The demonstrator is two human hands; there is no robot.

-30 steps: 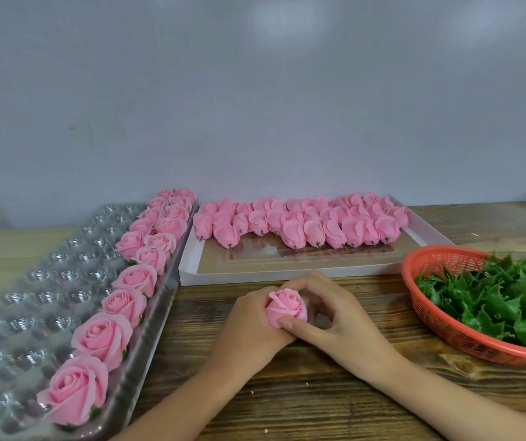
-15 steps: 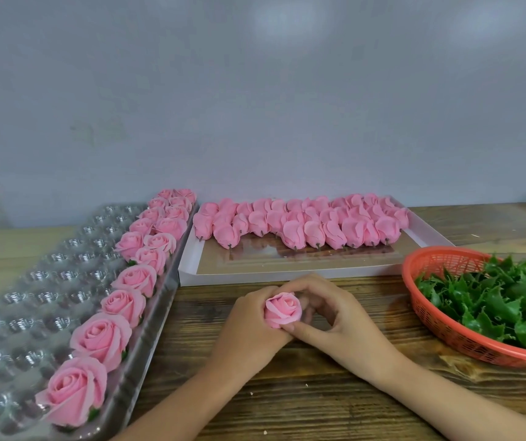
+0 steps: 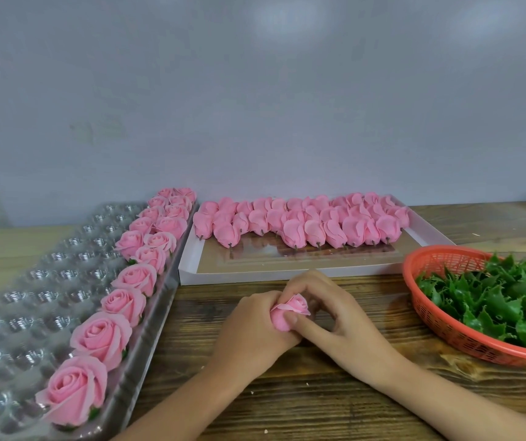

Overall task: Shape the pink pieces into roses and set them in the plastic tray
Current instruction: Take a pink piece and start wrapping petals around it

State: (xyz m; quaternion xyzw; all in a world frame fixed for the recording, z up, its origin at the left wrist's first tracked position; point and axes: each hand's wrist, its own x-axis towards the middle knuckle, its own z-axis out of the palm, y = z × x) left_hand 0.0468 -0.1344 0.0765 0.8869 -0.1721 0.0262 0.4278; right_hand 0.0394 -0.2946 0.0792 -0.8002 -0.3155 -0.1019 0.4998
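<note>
A pink rose piece (image 3: 288, 312) is held between both hands just above the wooden table. My left hand (image 3: 253, 329) grips it from the left and below. My right hand (image 3: 334, 310) curls round it from the right, with the thumb pressing on its front petal. The clear plastic tray (image 3: 32, 291) lies at the left; several finished pink roses (image 3: 121, 281) fill its right-hand columns, and the other cups are bare. Several unshaped pink pieces (image 3: 303, 221) lie in rows at the back of a white flat box (image 3: 191, 265).
An orange plastic basket (image 3: 439, 316) full of green leaf calyxes (image 3: 509, 300) stands at the right, close to my right hand. A grey wall closes off the back. Bare wooden tabletop (image 3: 303, 402) lies in front between my forearms.
The rose has tipped over toward the right in my hands, its top now facing right. My right thumb has slid across its front petal. Both hands stay in the same place.
</note>
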